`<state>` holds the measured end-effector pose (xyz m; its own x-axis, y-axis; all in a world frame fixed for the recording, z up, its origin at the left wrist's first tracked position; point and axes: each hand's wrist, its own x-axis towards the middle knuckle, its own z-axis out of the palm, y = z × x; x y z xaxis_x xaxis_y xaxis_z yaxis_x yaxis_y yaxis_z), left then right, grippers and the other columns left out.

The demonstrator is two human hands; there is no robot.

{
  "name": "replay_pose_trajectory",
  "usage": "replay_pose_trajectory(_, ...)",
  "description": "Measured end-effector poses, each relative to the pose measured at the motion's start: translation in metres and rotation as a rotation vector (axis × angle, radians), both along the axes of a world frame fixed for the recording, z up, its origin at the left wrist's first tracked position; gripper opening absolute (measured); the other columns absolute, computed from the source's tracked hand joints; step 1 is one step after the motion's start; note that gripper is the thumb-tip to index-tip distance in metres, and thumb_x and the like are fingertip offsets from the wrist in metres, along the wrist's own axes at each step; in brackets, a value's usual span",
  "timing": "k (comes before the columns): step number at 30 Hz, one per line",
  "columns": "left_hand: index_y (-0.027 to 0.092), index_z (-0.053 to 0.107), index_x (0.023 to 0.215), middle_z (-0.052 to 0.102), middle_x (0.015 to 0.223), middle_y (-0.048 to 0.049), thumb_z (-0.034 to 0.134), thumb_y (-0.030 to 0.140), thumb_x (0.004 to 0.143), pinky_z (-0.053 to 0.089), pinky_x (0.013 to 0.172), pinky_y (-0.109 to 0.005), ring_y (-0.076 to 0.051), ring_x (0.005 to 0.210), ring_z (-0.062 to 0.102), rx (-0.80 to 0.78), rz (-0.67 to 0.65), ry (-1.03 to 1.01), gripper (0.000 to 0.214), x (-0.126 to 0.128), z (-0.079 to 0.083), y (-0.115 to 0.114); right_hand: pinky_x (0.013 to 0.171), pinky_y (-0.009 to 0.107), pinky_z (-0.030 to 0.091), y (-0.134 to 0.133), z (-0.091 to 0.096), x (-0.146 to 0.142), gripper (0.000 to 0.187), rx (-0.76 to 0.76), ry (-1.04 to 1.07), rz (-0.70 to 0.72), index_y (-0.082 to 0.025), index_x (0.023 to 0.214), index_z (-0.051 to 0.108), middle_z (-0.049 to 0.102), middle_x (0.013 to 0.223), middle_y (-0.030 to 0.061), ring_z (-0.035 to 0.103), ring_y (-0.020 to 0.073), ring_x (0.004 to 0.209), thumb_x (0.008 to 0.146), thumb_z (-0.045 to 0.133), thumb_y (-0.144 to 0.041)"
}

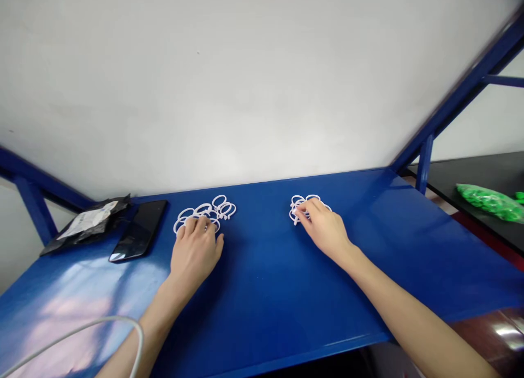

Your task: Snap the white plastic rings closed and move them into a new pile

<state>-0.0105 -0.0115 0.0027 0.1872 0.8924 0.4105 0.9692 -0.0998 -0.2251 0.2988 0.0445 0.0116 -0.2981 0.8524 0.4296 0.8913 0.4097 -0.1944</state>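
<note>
White plastic rings lie under and beyond the loosely bent left hand; a smaller ring cluster lies under the near-pinched right hand; whether either grips, I cannot tell.

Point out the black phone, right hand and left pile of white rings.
Black phone (140, 229): head view, its flat upper face.
Right hand (326, 226): head view, back of the hand.
Left pile of white rings (223, 216): head view, ring ends toward its right.

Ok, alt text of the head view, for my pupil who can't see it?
A person's left hand is at one cluster of white plastic rings, the right hand at another, on a blue table; a black smartphone and black plastic parcel lie left.
</note>
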Motion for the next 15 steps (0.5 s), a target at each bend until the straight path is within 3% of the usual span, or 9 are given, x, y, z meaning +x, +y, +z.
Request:
replay_pose_trajectory(3, 0.016, 0.071, 0.087, 0.07, 0.096, -0.0136, 0.056, 0.024, 0.095, 0.046, 0.08, -0.046, -0.035, 0.096, 0.059, -0.044, -0.012, 0.024, 0.019, -0.002, 0.0, 0.002, 0.048, 0.027, 0.045, 0.007, 0.004, 0.009, 0.016, -0.017, -0.081, -0.121, -0.018, 0.106, 0.069, 0.066, 0.117, 0.009, 0.069, 0.0172, 0.068, 0.1, 0.062, -0.031)
replay_pose_trajectory(6, 0.017, 0.068, 0.087, 0.07, 0.089, -0.0109, 0.053, 0.023, 0.097, 0.044, 0.077, -0.044, -0.032, 0.091, 0.058, -0.004, -0.053, -0.049, 0.019, 0.006, 0.003, 0.0, 0.048, 0.028, 0.049, 0.0, 0.007, 0.003, 0.021, 0.007, -0.036, -0.078, -0.018, 0.111, 0.069, 0.063, 0.12, 0.0106, 0.069, 0.0166, 0.068, 0.101, 0.059, -0.034)
replay_pose_trajectory(9, 0.019, 0.063, 0.085, 0.068, 0.08, -0.0052, 0.052, 0.021, 0.098, 0.044, 0.076, -0.039, -0.026, 0.083, 0.057, -0.005, -0.208, -0.284, 0.017, 0.022, 0.01, -0.009, 0.054, 0.029, 0.056, -0.019, 0.008, -0.013, 0.026, 0.063, 0.052, 0.155, -0.018, 0.118, 0.066, 0.064, 0.121, 0.0119, 0.07, 0.0166, 0.072, 0.104, 0.053, -0.035)
replay_pose_trajectory(13, 0.022, 0.059, 0.087, 0.063, 0.079, 0.0006, 0.05, 0.02, 0.098, 0.047, 0.071, -0.028, -0.017, 0.077, 0.058, -0.236, -0.459, -0.704, 0.015, 0.049, 0.02, -0.028, 0.078, 0.034, 0.062, -0.046, 0.006, -0.034, 0.021, 0.125, 0.15, 0.577, -0.019, 0.121, 0.062, 0.067, 0.127, 0.0127, 0.072, 0.0195, 0.093, 0.105, 0.052, -0.029)
replay_pose_trajectory(15, 0.022, 0.059, 0.087, 0.062, 0.079, 0.0019, 0.051, 0.021, 0.099, 0.047, 0.067, -0.025, -0.014, 0.074, 0.058, -0.335, -0.486, -0.867, 0.015, 0.058, 0.024, -0.036, 0.079, 0.032, 0.061, -0.054, 0.004, -0.04, 0.014, 0.096, 0.246, 0.679, -0.019, 0.115, 0.062, 0.073, 0.114, 0.0086, 0.072, 0.019, 0.093, 0.105, 0.054, -0.025)
